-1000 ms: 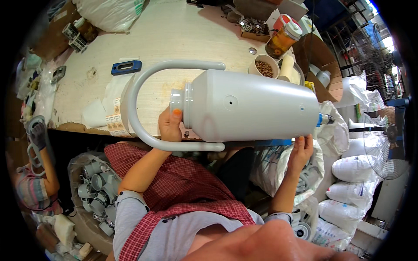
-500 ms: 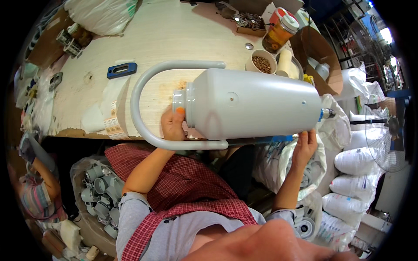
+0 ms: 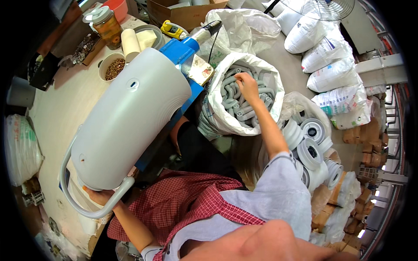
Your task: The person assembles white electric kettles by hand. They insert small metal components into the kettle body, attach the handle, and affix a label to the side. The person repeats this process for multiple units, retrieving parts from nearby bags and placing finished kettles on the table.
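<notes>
A big grey plastic tank (image 3: 126, 117) lies slantwise over the table edge, a U-shaped grey tube (image 3: 98, 214) curving round its lower end. My left hand (image 3: 98, 195) is closed round the tank's neck, which is mostly hidden. To the right, my right hand (image 3: 249, 88) reaches into the mouth of a white sack (image 3: 273, 76) full of short curved grey plastic pieces (image 3: 246, 114). Its fingers are bent together among these pieces; what they pinch, if anything, cannot be made out. Beyond the tank's upper end is a blue fixture (image 3: 180, 51) with a metal-and-black tool nose (image 3: 208, 31).
On the table (image 3: 48, 143) stand a bowl of small brown parts (image 3: 114, 68), a lidded jar (image 3: 106, 28) and a cream roll (image 3: 130, 42). Grey wheel-like parts (image 3: 310, 152) fill a clear bag at right. Stuffed white sacks (image 3: 328, 71) line the floor behind.
My view has swung right. My right hand has left the tank's far end and is now in the white sack. My left hand keeps hold of the neck.
</notes>
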Available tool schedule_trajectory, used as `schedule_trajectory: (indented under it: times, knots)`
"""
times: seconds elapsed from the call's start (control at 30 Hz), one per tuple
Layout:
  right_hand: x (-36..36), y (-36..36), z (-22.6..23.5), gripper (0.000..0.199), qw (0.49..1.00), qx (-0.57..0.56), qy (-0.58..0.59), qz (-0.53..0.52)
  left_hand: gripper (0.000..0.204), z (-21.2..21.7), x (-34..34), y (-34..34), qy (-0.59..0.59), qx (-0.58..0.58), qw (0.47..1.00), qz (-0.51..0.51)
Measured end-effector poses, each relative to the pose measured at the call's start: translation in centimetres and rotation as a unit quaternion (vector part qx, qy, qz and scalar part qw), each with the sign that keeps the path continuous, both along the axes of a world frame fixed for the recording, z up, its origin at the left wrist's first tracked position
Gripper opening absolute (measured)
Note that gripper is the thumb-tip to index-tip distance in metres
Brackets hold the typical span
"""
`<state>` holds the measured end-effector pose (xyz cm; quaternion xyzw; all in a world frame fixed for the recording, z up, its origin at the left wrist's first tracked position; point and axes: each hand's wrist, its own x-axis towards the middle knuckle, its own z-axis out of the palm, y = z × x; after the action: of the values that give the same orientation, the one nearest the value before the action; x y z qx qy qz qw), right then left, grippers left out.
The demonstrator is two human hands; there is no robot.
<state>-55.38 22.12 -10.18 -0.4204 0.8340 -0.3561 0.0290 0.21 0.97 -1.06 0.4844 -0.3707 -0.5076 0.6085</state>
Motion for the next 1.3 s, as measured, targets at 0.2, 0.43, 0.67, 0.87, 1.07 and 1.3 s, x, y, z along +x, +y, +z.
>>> schedule_trajectory:
  times: [0.2, 0.43, 0.67, 0.87, 1.07, 1.3]
  knots:
    - [-2.7, -2.5, -7.2, 0.019, 0.89, 0.212, 0.352, 0.198, 0.052, 1.6, 0.0, 0.3, -0.022, 0.021, 0.999, 0.024]
    - [-2.0, 0.8, 4.6, 0.034, 0.971, -0.003, 0.211, 0.11, 0.051, 0.7, 1.0, 0.2, -0.016, 0.013, 1.0, -0.009]
    - [4.5, -0.8, 17.3, 0.039, 0.936, -0.128, 0.275, 0.179, 0.044, -1.9, 1.8, -0.6, 0.0, -0.01, 1.0, 0.01]
    - [15.8, -11.6, 29.1, 0.05, 0.87, -0.13, 0.312, 0.359, 0.055, -2.8, 1.8, -0.1, -0.162, -0.086, 0.977, -0.111]
    - [28.3, -19.9, 32.3, 0.037, 0.773, -0.054, 0.329, 0.539, 0.038, 0.2, 0.3, -0.6, -0.177, -0.206, 0.949, -0.161]
    - [31.7, -21.8, 32.3, 0.033, 0.736, 0.021, 0.351, 0.579, 0.042, 2.2, 0.2, -0.6, -0.226, -0.284, 0.918, -0.159]
